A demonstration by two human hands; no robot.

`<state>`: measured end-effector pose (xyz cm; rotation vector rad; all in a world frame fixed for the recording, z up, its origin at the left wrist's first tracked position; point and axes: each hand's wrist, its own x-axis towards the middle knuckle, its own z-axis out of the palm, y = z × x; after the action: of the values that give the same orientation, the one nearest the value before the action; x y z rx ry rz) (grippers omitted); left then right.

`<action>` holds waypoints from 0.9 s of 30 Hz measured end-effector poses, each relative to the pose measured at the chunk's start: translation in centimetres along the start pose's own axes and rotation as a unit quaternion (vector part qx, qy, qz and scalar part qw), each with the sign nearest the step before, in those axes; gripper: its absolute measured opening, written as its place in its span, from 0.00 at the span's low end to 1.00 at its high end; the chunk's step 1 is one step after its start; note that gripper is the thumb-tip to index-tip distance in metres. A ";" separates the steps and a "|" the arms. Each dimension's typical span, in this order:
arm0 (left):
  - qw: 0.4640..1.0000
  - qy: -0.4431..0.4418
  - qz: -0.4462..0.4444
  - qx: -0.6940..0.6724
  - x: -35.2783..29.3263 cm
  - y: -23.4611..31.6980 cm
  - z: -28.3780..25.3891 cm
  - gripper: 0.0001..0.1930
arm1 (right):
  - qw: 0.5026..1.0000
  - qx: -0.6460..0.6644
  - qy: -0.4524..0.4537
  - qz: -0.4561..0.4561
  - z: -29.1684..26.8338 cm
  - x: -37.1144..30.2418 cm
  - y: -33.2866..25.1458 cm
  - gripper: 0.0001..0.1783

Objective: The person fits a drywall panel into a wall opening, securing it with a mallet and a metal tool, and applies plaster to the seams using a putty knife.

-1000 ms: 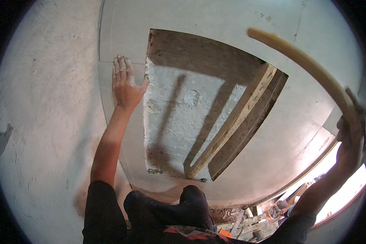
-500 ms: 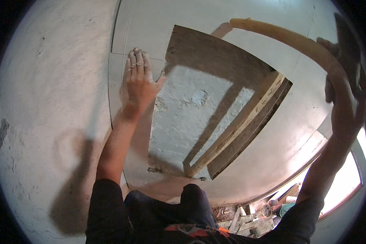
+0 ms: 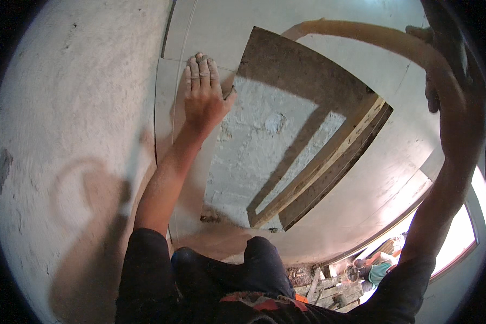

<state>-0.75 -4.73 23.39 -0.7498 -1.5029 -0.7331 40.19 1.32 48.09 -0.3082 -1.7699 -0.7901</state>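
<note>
My left hand (image 3: pixel 206 100) lies flat with fingers stretched on a narrow pale tile strip (image 3: pixel 170 81) beside the left wall. Its fingers are coated with grey dust, and the thumb reaches the edge of a rectangular gap in the tiling. Inside the gap is rough grey mortar (image 3: pixel 254 129) with a wooden batten (image 3: pixel 329 156) slanting across its right side. At the upper right, my right hand (image 3: pixel 451 70) is closed round a tool with a long tan wooden handle (image 3: pixel 362 32). The handle's far end is over the tiles past the gap. A dark part by the hand is too shaded to identify.
A rough plastered wall (image 3: pixel 81 97) rises on the left, with shadows on it. Large pale tiles (image 3: pixel 329 216) surround the gap. At the lower right, a person in a teal top (image 3: pixel 380 270) is near scrap wood (image 3: pixel 335 294) and a bright opening (image 3: pixel 453 232).
The view has shifted a little. My left hand stays on the tile strip. The wooden handle's end has moved left relative to the gap, with my right hand still holding the tool.
</note>
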 end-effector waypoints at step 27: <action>0.995 0.051 -0.007 -0.083 -0.8 -0.9 1.3 0.47 | 0.998 0.025 0.027 -0.050 -0.1 4.6 -14.7 0.14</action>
<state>-2.21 -4.20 22.50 -0.8145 -1.3679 -0.9023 30.27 -10.49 47.12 -0.1639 -1.7618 -0.8162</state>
